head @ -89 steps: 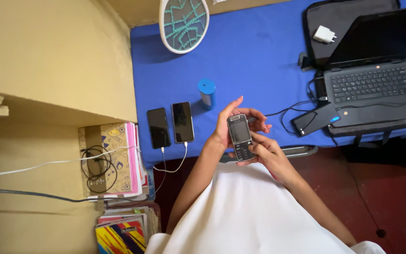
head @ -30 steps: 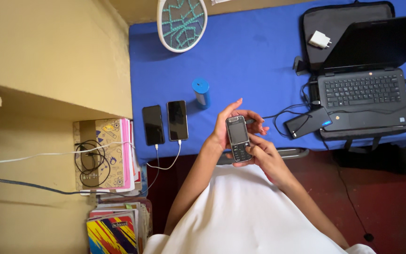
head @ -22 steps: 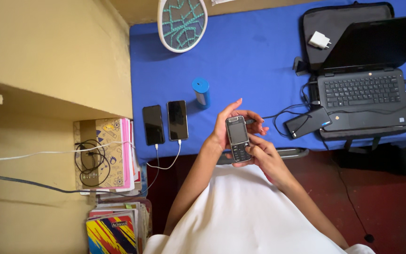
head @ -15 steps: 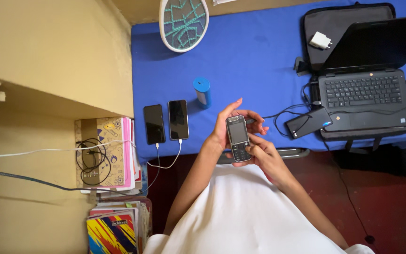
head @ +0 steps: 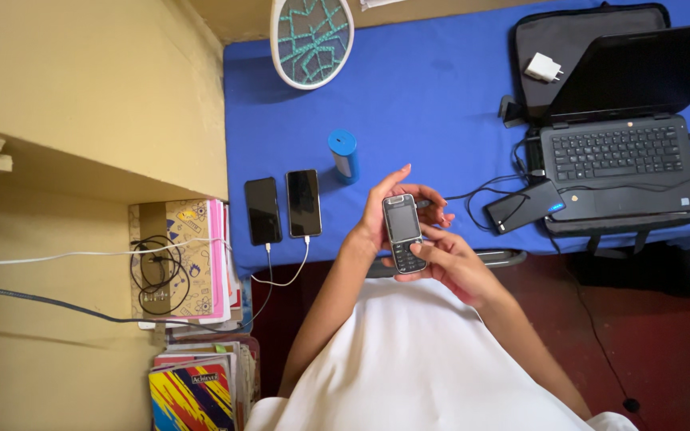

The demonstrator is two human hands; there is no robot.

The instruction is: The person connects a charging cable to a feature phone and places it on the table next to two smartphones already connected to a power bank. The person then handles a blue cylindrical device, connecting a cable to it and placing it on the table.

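Both hands meet over the near edge of the blue-covered table [head: 441, 104]. Left hand [head: 385, 209] cradles one small keypad phone [head: 402, 232] from behind, its fingers curled round the far side with the thumb lifted straight. Right hand [head: 445, 259] closes loosely under the lower end of the phone, thumb lying on the keypad. That phone is held upright in the air, screen dark, just above the table edge.

Just left of the hands, two black smartphones [head: 263, 211] lie side by side, each with a white cable plugged in. One blue cylinder [head: 343, 155] stands beyond them. One oval racket-shaped swatter [head: 313, 40] lies at the far edge. To the right sit one open laptop [head: 620, 164], one black slab-like device [head: 522, 207] with cables, and one white charger plug [head: 541, 67] on a dark bag. Beside the table, left, are stacked notebooks [head: 193, 263] with coiled black cable on top.
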